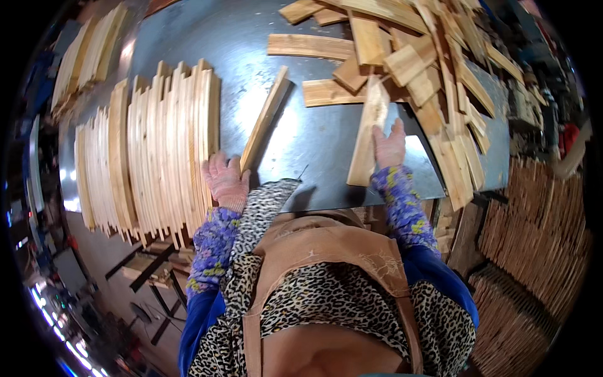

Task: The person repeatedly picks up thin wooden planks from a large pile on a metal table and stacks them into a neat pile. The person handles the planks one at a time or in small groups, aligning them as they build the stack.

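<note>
My left hand [226, 181], in a pinkish work glove, is open. Its spread fingers touch the near right end of a row of narrow wooden boards [169, 119] standing on edge. Close to its thumb is the near end of a lone wooden board [266, 116], lying aslant on the metal table. My right hand [389, 146], also gloved, has its thumb and fingers apart. It lies against the right edge of a pale, rough-edged board [366, 138], whose far end meets a loose pile of boards [411, 60].
The blue-grey metal table [242, 38] carries another bundle of boards [91, 53] at the far left. Some pile boards jut over the table's near right edge. Tall stacks of thin wood [534, 232] stand on the right. A dark metal frame [154, 267] stands below the row's near end.
</note>
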